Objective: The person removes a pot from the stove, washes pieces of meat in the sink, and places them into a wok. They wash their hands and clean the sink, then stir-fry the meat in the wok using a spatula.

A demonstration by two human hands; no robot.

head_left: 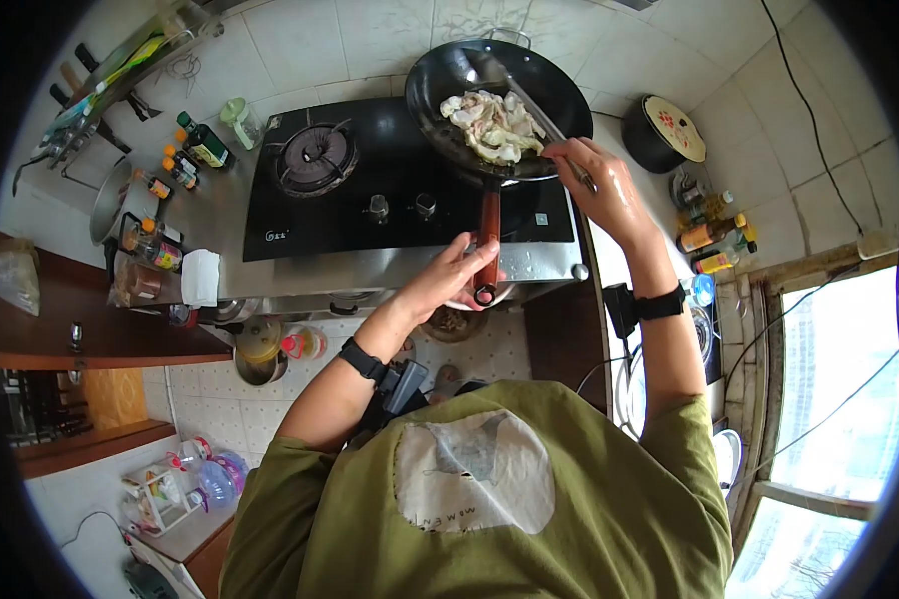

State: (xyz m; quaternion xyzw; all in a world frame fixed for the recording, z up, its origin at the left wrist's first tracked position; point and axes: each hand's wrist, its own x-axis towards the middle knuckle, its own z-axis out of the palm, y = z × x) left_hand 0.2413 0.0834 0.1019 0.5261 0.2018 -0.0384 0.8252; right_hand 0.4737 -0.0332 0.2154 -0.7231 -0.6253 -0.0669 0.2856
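Observation:
A black wok sits over the right burner of the black gas stove, with pale, glossy pieces of food in it. My left hand is around the wok's reddish-brown handle, near its end. In my right hand, at the wok's right rim, is the handle of a metal spatula. The spatula's head reaches into the far part of the wok, beyond the food. Both wrists wear black straps.
Left of the stove stand several bottles and the bare left burner. A lidded black pot and more bottles are at the right. On the floor is a pot with a yellowish lid.

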